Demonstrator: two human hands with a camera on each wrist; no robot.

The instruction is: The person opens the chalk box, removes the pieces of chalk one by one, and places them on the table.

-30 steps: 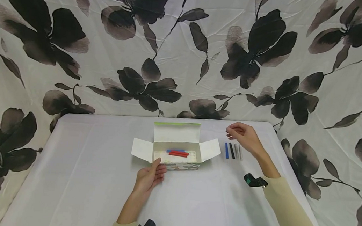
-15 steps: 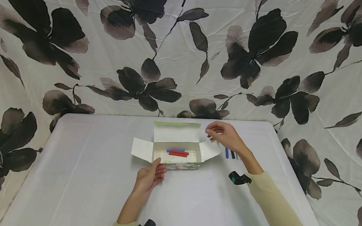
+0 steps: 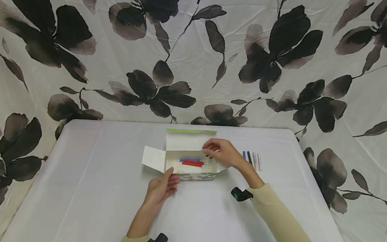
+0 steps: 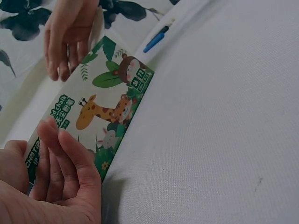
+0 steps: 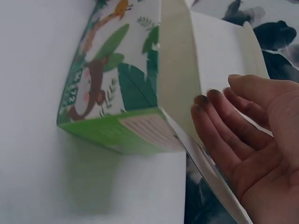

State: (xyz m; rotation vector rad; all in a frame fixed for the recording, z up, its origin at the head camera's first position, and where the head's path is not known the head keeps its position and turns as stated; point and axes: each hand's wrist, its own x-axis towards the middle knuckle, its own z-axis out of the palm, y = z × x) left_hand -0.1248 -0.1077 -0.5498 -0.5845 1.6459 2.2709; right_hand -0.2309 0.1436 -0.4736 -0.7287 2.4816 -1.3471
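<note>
An open cardboard chalk box [image 3: 196,176], printed with cartoon animals, stands on the table. Inside it lie a blue stick [image 3: 189,160] and two red sticks [image 3: 192,163], pen-like in shape. My left hand [image 3: 160,188] grips the box's front wall near its left corner, thumb over the rim and fingers outside. Above the right side of the opening hovers my right hand [image 3: 223,152], fingers loosely bent, with nothing visible in them. It partly covers the right flap [image 5: 205,163] in the head view.
Right of the box, a blue pen [image 3: 244,155], a black pen [image 3: 249,157] and two whitish ones [image 3: 257,161] lie in a row. The box's back flap [image 3: 185,141] and left flap [image 3: 153,158] stand spread. A floral cloth [image 3: 215,55] hangs behind the white table [image 3: 91,189].
My right hand has moved left from above the row of pens to over the box's right side. The left hand has stayed on the box.
</note>
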